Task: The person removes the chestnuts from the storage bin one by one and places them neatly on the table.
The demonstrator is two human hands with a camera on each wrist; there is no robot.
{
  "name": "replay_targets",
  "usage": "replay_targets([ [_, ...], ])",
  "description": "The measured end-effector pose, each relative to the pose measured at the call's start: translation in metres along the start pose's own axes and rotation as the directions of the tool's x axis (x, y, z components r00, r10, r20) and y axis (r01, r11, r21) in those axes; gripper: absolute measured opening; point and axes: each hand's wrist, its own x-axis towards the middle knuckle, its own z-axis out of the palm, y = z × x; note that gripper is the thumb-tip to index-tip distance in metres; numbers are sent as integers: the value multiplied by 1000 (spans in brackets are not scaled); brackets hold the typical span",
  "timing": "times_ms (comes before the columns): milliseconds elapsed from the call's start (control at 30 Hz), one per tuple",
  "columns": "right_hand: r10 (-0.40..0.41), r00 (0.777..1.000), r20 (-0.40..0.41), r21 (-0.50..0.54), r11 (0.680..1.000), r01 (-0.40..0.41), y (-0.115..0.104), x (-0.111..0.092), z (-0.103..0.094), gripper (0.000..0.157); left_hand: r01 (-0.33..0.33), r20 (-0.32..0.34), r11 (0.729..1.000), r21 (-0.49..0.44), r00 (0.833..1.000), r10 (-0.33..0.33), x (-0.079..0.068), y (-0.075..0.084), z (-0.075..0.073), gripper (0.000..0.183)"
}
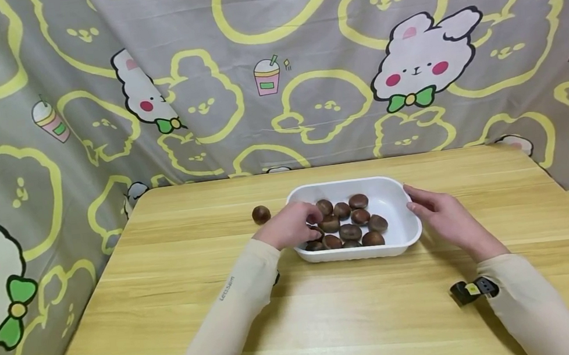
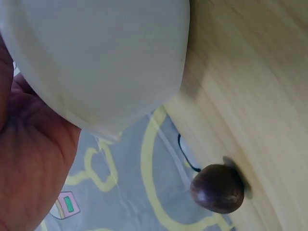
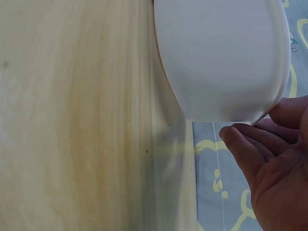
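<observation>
A: What are the hands doing?

B: I think the left hand [image 1: 294,224] is busy with the chestnuts [image 1: 346,232] in the white tub [image 1: 362,254], while the right hand [image 1: 450,220] keeps the tub steady.

A: Where is the tub?

B: On the wooden bench [image 1: 353,316], near the middle of the frame and a bit to the right.

A: What's in it?

B: About a dozen brown chestnuts, bunched in the left and middle. The white bottom shows on the right side. One loose chestnut [image 1: 261,214] sits outside, on the bench, left of the tub.

A: Is the left hand pinching one?

B: I can't tell. Its fingers bend down into the tub's left end, close to some chestnuts, but their tips are partly hidden.

A: And the right hand?

B: Its fingers are fairly straight and a little spread, up against the tub's right end.

A: What does the next move need?

B: A careful pinch, I'd say. Chestnuts are round and smooth, so one could slip and roll.
</observation>
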Motion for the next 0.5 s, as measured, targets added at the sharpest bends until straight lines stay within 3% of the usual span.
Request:
replay_targets([
  [300, 5, 1000, -1, 7, 1000, -5, -1, 1, 0, 51, 24, 26, 983, 182, 999, -29, 7, 8, 2, 11],
  [500, 2, 1000, -6, 9, 1000, -2, 1, 1, 1, 51, 56, 43, 972, 229, 997, -68, 9, 10, 3, 11],
])
